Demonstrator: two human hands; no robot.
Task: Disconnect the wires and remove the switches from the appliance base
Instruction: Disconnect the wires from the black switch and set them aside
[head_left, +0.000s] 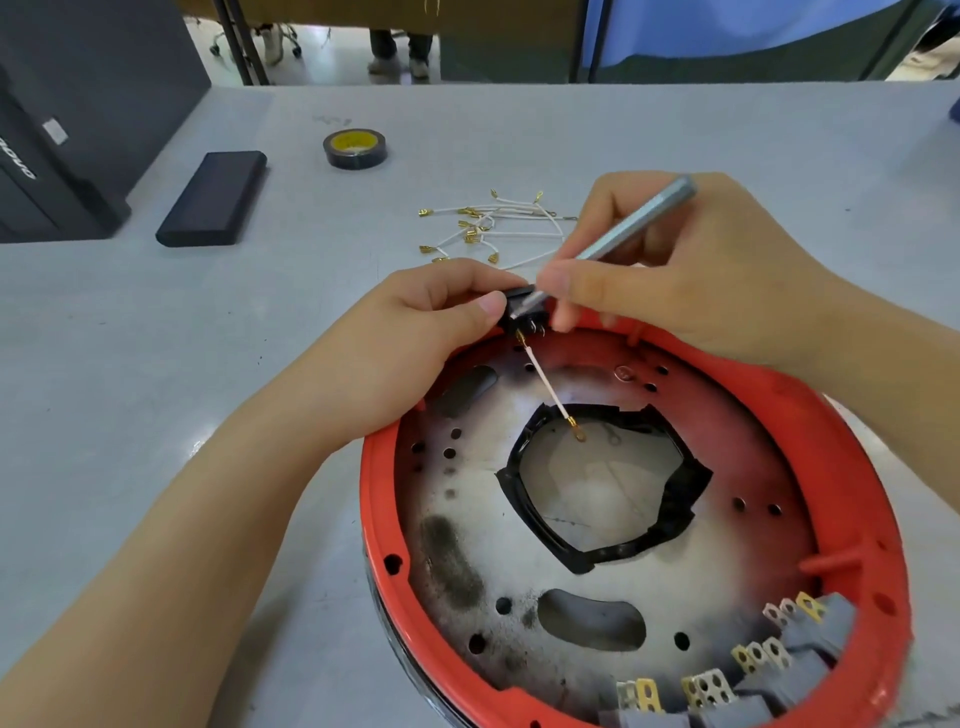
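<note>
The left hand (415, 332) pinches a small black switch (519, 312) between thumb and curled fingers, holding it just above the far rim of the red appliance base (831, 441). The right hand (691, 280) grips a slim metal tool (628, 234) like a pen — thumb and fingers closed around its shaft — and the tool's tip meets the switch right beside the left thumb. Small metal terminals stick out beneath the switch, just below the fingertips of both hands. From one of them a white wire (545, 387) hangs down and away from the fingers, its brass end (577, 432) over the black-edged opening in the middle of the base.

Beyond the right-hand fingers, on the grey table (156, 364), lies a loose pile of white wires with brass connectors (493, 228). Farther off past the left fingers sit a roll of black tape (355, 149) and a flat black block (213, 198).

Well short of both hands, at the near rim of the base, grey switches (779, 670) with metal tabs sit in a row — still in the base.
</note>
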